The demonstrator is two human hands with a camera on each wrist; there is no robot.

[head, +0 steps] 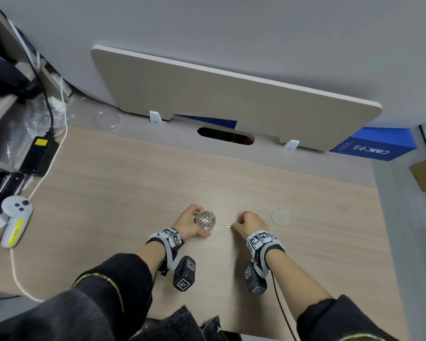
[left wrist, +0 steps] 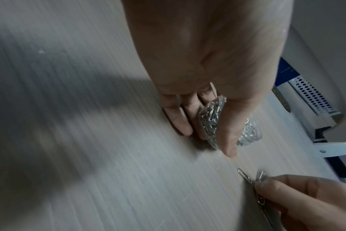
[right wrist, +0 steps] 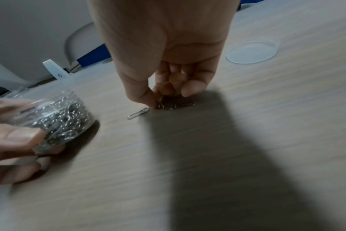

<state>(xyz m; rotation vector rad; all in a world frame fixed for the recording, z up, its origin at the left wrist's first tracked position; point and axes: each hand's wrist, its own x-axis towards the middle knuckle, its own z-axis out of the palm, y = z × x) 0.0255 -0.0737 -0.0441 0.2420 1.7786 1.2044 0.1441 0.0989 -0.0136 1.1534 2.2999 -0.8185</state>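
A small clear round jar (head: 206,219) (left wrist: 213,123) (right wrist: 57,118) full of silver paper clips stands on the wooden desk (head: 133,183). My left hand (head: 192,223) (left wrist: 207,87) grips the jar from the side, fingers and thumb curled round it. Just to its right my right hand (head: 249,223) (right wrist: 168,87) pinches a small bunch of paper clips (right wrist: 174,105) (left wrist: 260,179) against the desk. One loose paper clip (head: 229,225) (right wrist: 138,113) (left wrist: 243,175) lies flat beside the thumb. The jar's clear lid (head: 280,217) (right wrist: 252,52) lies on the desk to the right of my right hand.
A white handheld controller (head: 16,220) and a black power brick (head: 38,157) with cables sit at the desk's left edge. A beige divider panel (head: 231,99) stands along the back, above a cable slot (head: 225,135). A second clear lid (head: 106,120) lies far left.
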